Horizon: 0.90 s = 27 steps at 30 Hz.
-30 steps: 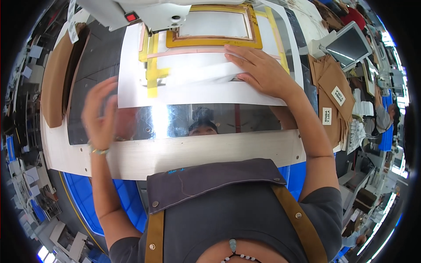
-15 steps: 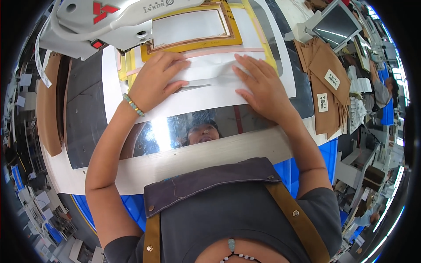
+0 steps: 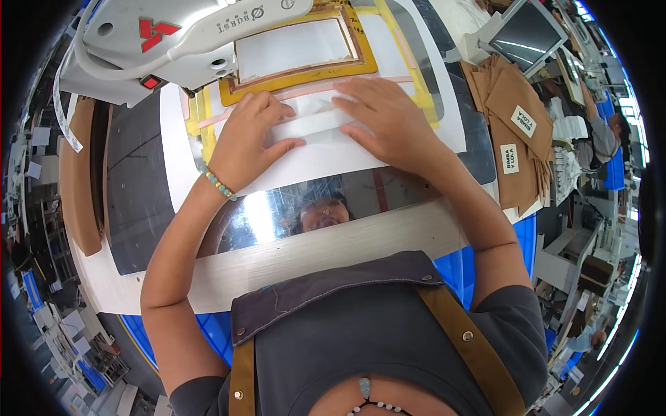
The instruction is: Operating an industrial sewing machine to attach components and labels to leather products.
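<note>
A soft white piece of thin material, folded into a strip (image 3: 312, 128), lies crosswise over the white sheet (image 3: 291, 163) on the worktable. My left hand (image 3: 251, 132), with a beaded bracelet at its wrist, has its thumb and curled fingers about the strip's left end. At the right end my right hand (image 3: 385, 121) reaches over it, fingers bent and thumb below. Both palms face down, so the fingertips' grip is partly hidden. Just beyond the hands is a yellow frame (image 3: 305, 76) with a brown inner border around a white area.
A white machine head (image 3: 187, 41) overhangs the far left. Brown envelopes (image 3: 517, 104) with white labels are piled at right, near a screen (image 3: 528, 31). Brown stacked pieces (image 3: 82, 177) stand at left. A shiny metal plate (image 3: 312, 208) borders the near edge. Blue bins show below the table.
My right hand has moved left, closer to my left hand. The strip between them looks narrower and flatter, and the dark gap under it is no longer visible.
</note>
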Available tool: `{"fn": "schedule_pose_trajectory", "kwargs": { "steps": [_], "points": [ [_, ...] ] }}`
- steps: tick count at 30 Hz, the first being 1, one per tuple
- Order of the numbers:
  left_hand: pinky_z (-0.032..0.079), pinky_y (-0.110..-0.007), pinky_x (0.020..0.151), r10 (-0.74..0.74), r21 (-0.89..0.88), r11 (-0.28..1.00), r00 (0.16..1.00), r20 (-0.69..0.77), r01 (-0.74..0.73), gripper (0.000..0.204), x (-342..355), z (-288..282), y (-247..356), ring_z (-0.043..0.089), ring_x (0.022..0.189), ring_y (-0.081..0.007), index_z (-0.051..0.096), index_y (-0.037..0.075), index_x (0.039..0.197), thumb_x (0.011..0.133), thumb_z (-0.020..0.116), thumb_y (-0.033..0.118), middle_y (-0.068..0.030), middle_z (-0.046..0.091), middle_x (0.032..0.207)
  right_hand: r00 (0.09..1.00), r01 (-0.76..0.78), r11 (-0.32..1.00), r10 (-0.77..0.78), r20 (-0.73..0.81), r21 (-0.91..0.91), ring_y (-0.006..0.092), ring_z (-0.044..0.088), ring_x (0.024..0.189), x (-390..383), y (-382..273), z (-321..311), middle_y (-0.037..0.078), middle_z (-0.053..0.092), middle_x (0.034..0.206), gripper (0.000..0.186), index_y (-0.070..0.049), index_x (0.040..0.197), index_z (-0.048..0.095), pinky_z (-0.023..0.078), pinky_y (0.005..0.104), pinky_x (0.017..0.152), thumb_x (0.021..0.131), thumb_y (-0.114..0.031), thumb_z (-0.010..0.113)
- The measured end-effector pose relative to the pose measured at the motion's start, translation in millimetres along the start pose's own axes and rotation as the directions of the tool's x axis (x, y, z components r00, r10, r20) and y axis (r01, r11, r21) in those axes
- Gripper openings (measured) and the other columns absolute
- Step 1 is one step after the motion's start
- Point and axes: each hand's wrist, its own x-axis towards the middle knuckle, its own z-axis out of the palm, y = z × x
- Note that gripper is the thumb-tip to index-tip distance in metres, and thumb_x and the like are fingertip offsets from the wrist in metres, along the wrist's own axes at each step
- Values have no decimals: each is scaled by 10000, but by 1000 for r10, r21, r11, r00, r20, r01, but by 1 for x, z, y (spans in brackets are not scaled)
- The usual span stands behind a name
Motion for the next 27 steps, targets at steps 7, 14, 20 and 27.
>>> {"fn": "schedule_pose_trajectory", "kwargs": {
  "steps": [7, 14, 20, 27],
  "points": [
    [503, -415, 1008, 71, -75, 993, 971, -230, -91, 450, 8, 9, 6, 605, 1144, -323, 701, 31, 1160, 826, 883, 272, -124, 651, 1193, 997, 1, 998, -6, -77, -63, 314, 625, 1293, -8, 5, 5, 108, 692, 1344, 361, -71, 1264, 731, 471, 496, 1143, 924, -183, 779],
    [509, -419, 953, 96, -86, 991, 988, -118, -107, 357, 14, 17, 15, 597, 1082, -321, 678, 46, 1028, 817, 884, 247, -112, 627, 1104, 998, -41, 995, 45, -47, 88, 320, 655, 1048, -8, 16, -2, 97, 690, 1027, 250, -62, 1100, 758, 513, 463, 993, 890, -183, 818],
    [521, -381, 872, 22, -192, 981, 999, -27, -27, 300, 10, 14, 21, 611, 997, -315, 638, 20, 990, 820, 862, 122, -112, 624, 1024, 995, -97, 982, 91, 43, 161, 318, 633, 1060, -8, 14, -14, 98, 672, 1054, 274, -58, 1057, 743, 489, 448, 969, 866, -229, 842],
    [552, -383, 829, 87, -214, 972, 994, -64, -99, 202, 6, 4, 39, 665, 891, -307, 710, -1, 1004, 849, 826, 57, -129, 679, 922, 999, 34, 970, -28, -29, 239, 324, 633, 1146, -1, 0, -21, 98, 717, 1163, 337, -84, 1173, 767, 480, 449, 1016, 876, -231, 833]
  ]
}}
